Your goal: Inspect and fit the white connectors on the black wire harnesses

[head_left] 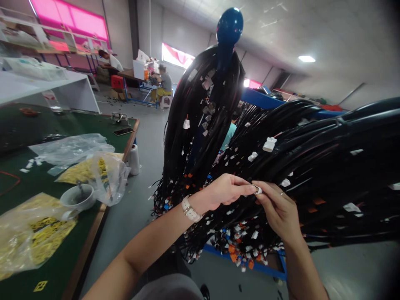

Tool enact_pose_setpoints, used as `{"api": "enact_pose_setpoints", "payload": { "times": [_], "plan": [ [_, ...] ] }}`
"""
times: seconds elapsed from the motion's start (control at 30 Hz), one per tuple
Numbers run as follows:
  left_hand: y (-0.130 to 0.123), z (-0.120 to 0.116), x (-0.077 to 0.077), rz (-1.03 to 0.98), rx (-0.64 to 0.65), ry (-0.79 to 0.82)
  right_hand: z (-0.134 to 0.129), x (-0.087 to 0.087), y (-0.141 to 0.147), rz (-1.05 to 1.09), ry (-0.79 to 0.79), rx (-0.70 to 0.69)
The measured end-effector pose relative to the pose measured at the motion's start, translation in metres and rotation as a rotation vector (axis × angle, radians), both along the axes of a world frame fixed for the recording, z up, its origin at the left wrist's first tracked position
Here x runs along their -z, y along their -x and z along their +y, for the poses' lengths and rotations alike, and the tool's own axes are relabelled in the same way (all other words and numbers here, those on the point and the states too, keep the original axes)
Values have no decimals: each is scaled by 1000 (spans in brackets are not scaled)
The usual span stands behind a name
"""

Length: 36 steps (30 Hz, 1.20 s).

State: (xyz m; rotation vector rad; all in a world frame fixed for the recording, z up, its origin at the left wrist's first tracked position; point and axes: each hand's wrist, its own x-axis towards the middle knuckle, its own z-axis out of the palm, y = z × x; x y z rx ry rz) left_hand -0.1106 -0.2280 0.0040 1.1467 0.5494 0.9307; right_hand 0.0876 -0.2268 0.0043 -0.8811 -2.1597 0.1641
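Both my hands meet in front of a rack hung with black wire harnesses (337,150). A small white connector (258,190) sits between them at the fingertips. My left hand (229,191), with a white watch on its wrist, pinches the connector from the left side. From the right, my right hand (279,208) grips it between thumb and fingers; a ring shows on one finger. The fingers partly cover the connector, so its details are hidden. Many white, orange and blue connectors (240,246) dangle from the harness ends below and around my hands.
A blue post (229,29) with a rounded top carries one harness bundle. To the left is a green-topped table (84,233) with bags of yellow parts (40,237), a white bowl (78,196) and a phone (123,131). Two people sit at tables farther back.
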Motion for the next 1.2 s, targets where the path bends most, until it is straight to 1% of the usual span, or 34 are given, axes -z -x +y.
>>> {"api": "enact_pose_setpoints", "payload": {
  "times": [0.1, 0.17, 0.27, 0.37, 0.5, 0.57, 0.67, 0.77, 0.83, 0.87, 0.97, 1.03, 1.1, 1.13, 1.2],
  "plan": [
    [-2, -1, 5, -70, 78, 19, 0, 4, 0, 28, 11, -24],
    [-6, -2, 8, -142, 103, 24, 0, 6, -1, 37, 33, -34],
    [-15, -4, 13, -221, 31, -6, 0, 7, -2, 44, 53, -40],
    [-23, -7, 16, -223, -57, -49, 0, 8, -2, 47, 43, -36],
    [-29, -9, 18, -222, -127, -50, -1, 8, -1, 42, 10, -29],
    [-30, -9, 18, -236, -134, -29, -1, 8, -1, 38, 1, -34],
    [-30, -8, 18, -268, -109, 0, 2, 8, -3, 44, 4, -43],
    [-29, -7, 21, -264, -83, -9, 3, 6, -4, 77, 41, -61],
    [-29, -8, 24, -239, -95, -23, 1, 5, -4, 105, 85, -59],
    [-30, -8, 26, -220, -121, -40, 0, 5, -4, 125, 106, -53],
    [-34, -10, 32, -153, -252, -152, -7, 6, -3, 236, 153, -40],
    [-37, -11, 36, -106, -310, -196, -11, 8, -4, 359, 171, -33],
    [-40, -10, 40, -39, -364, -202, -14, 10, -6, 516, 192, -25],
    [-41, -9, 43, 14, -405, -228, -16, 10, -8, 603, 200, -25],
    [-43, -8, 48, 188, -506, -362, -18, 9, -11, 750, 211, -23]
  ]
}}
